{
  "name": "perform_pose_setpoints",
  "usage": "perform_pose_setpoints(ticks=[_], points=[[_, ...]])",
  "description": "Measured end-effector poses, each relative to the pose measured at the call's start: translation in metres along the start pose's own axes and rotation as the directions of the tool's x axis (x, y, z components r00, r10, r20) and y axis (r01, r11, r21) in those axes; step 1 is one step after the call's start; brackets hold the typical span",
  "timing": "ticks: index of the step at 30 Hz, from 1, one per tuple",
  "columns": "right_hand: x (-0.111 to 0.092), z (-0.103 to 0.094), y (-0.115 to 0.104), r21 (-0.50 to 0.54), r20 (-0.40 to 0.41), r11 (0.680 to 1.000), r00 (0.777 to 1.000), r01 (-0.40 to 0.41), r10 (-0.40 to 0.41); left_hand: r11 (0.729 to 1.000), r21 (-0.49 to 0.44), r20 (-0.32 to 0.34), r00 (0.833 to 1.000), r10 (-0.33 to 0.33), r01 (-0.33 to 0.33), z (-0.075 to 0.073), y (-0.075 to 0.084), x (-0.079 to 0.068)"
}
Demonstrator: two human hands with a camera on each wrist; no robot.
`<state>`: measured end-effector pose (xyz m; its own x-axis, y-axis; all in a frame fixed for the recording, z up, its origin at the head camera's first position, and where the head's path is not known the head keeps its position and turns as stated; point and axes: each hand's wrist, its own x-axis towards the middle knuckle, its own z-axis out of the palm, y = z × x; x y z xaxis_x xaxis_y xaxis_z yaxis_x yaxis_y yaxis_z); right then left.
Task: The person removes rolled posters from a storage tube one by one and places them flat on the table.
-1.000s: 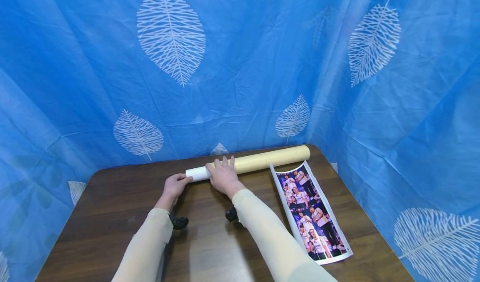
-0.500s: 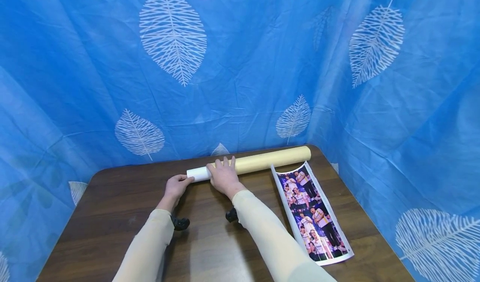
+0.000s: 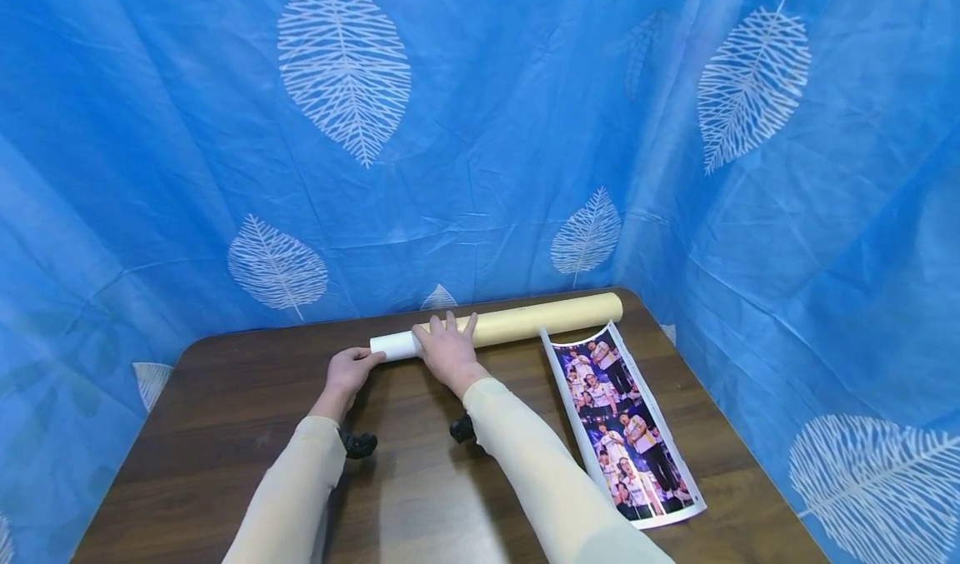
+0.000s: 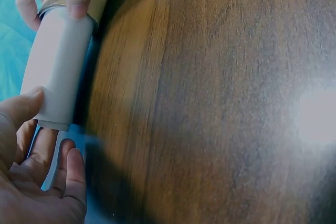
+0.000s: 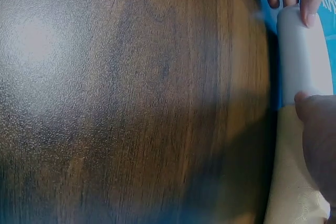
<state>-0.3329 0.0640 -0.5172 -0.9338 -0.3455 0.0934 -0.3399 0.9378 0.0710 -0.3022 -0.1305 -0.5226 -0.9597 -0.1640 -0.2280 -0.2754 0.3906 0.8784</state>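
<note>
Right hand [image 3: 447, 354], fingers [image 3: 471, 324] spread slightly wider, yellow tube [image 3: 555, 317] nudged rightward

The tube [image 3: 540, 319] lies along the far edge of the table [image 3: 412, 481], the roll [image 3: 395, 346] jutting from its left end; before the tube's right part (rightward on the table) lies a photo sheet [image 3: 622, 431]. Behind hangs a curtain [image 3: 480, 131].

Brn wood-grain table [image 3: 225, 397] w/ 1 curled print [image 3: 624, 431]
</note>
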Motion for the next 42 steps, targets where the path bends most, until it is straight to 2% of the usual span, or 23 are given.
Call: perform_pose_setpoints(ticks=[8, 19, 25, 32, 42], points=[[-0.001, -0.001, 0.002, 0.014, 0.001, 1.000, 1.000, 0.012, -0.012, 1.000, -0.014, 0.011, 1.000, -0.027, 0.027, -0.002, 0.002, 0.000], [0.000, 0.003, 0.003, 0.021, -0.010, 1.000, 1.000, -0.008, 0.008, 0.999, -0.025, 0.009, 0.999, -0.032, 0.033, -0.003, -0.001, 0.000], [0.001, 0.005, 0.002, 0.011, 0.004, 1.000, 1.000, -0.019, 0.019, 0.998, -0.025, 0.021, 0.998, -0.054, 0.054, -0.008, -0.001, 0.001], [0.003, 0.008, 0.000, 0.005, 0.020, 1.000, 0.999, -0.027, 0.027, 0.998, -0.024, 0.043, 0.998, -0.049, 0.050, -0.014, -0.001, 0.000], [0.004, 0.006, -0.001, 0.003, 0.021, 0.999, 0.999, -0.035, 0.035, 0.998, -0.038, 0.016, 0.999, -0.047, 0.047, -0.021, -0.003, -0.002]])
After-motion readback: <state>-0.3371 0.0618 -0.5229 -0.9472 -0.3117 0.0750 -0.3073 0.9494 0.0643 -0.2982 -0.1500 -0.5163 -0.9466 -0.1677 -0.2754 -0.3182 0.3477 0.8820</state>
